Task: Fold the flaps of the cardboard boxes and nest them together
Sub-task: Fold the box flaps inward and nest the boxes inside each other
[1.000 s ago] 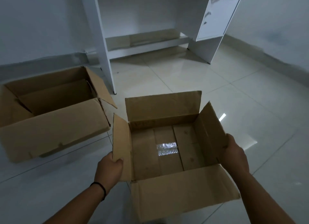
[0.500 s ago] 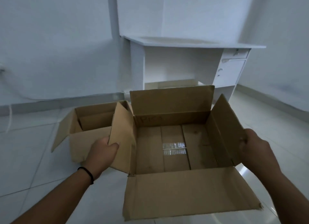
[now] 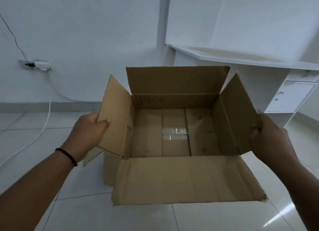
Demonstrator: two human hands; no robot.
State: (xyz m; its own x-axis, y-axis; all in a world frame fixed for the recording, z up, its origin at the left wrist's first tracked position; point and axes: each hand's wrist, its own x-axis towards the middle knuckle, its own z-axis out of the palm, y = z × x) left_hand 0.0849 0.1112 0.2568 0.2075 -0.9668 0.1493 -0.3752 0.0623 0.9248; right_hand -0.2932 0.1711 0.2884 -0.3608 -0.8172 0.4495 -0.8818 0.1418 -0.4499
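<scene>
I hold an open brown cardboard box [image 3: 174, 132] up in front of me, all its top flaps spread outward. Clear tape runs across its bottom seam, and handwriting marks the far inner wall. My left hand [image 3: 88, 132] grips the left side flap, thumb on its inner face. My right hand [image 3: 269, 136] grips the edge of the right side flap. The second cardboard box [image 3: 107, 168] stands on the floor behind and below the held one. Only a corner and part of a flap of it show at lower left.
A white desk [image 3: 241, 58] with a drawer unit [image 3: 290, 98] stands at the right against the wall. A wall socket with a plug [image 3: 37, 64] sits at the left, its white cable [image 3: 46, 117] trailing down across the glossy tiled floor [image 3: 51, 205].
The held box has risen from near the floor to chest height and shifted left over the second box, which is now mostly hidden. My view has tilted up toward the wall.
</scene>
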